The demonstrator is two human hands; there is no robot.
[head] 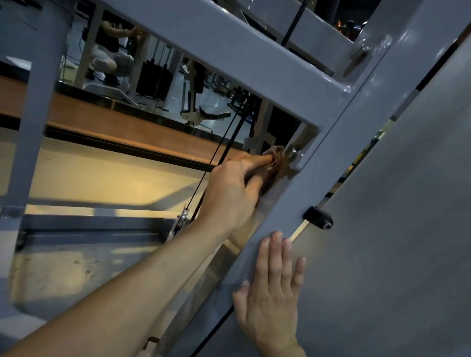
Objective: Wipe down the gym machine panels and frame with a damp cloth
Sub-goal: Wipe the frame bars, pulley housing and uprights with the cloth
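Our left hand (229, 189) has its grip closed around the brown cloth (272, 164), bunched and pressed to the frame upright (287, 209) just below a steel bolt bracket (294, 151). We judge it soft and light, best held wadded. It bunches roughly along the upright. Below the grip, our right hand (273, 291) rests flat, holding nothing.

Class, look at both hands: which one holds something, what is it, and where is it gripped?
The left hand grips the bunched brown cloth around its middle, pressing it against the grey frame. The right hand lies flat, holding nothing.
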